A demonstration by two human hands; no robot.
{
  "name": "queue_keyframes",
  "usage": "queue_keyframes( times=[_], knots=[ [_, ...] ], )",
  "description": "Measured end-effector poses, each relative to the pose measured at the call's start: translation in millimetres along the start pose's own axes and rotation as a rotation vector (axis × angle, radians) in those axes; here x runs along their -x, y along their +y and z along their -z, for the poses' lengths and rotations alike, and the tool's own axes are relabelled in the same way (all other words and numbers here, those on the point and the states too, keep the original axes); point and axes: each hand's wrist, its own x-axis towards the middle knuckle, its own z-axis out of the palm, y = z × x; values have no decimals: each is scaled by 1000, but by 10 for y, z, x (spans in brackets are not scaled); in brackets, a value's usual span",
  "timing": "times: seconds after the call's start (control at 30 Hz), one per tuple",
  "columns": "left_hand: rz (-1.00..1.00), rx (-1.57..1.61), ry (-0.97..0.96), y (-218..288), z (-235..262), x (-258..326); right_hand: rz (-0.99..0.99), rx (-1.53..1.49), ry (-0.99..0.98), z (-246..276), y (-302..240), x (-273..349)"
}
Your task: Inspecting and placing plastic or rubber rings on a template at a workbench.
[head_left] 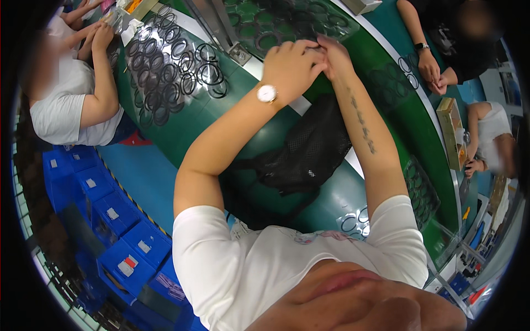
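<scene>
My left hand (291, 70), with a white-faced watch at its wrist, meets my right hand (335, 56) above the far side of the green table (248, 127). The fingers of both hands are bent and pressed close together; anything between them is too small or hidden to make out. Just beyond lies a clear sheet with black rings (276, 25). Another clear sheet, covered with several black rings (171, 69), rests to the left of my left hand. Below my hands, between my forearms, a black mesh bag (309, 149) lies on the table.
A metal post (212, 25) rises left of my hands. Right, a green belt (411, 118) carries more ringed sheets. Co-workers sit left and at the upper right. A wooden box (452, 132) stands far right; blue bins (130, 259) line the lower left. Several rings (353, 220) lie near my right elbow.
</scene>
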Motion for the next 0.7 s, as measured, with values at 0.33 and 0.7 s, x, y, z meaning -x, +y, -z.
queue_keyframes(
  times=[0.33, 0.7],
  knots=[
    [142, -20, 41, -675, -406, -285, 134, 5, 226, 855, -381, 1162],
    [605, 214, -500, -1134, -824, -728, 167, 32, 225, 1610, -447, 1545]
  ],
)
